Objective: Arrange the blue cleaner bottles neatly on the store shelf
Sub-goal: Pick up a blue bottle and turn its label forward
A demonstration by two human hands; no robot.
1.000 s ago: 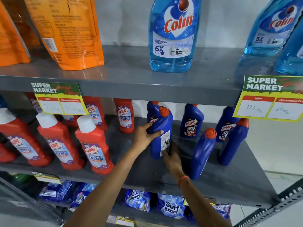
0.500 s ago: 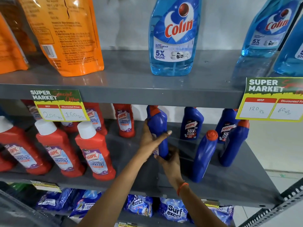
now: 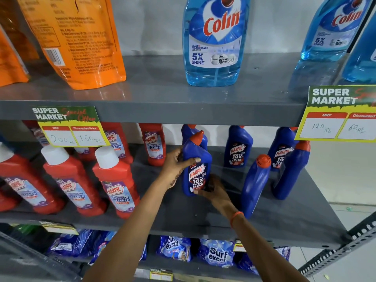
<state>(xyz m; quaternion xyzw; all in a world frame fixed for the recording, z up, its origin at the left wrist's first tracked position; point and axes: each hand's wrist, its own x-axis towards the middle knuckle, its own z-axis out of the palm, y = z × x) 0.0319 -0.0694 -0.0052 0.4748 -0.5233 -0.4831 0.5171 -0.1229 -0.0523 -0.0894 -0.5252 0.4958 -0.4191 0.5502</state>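
While upright on the grey shelf: blue Harpic bottle, label forward.
Left hand: grasping its upper side.
Right hand: gripping its base.

1. The upper shelf hides the tops of the rear blue bottles and rear red bottles.
2. The Colin bottle and orange pouch are cut off at the top edge.
3. The right price tag runs past the right edge.
4. The pouch's print is too blurred to read.
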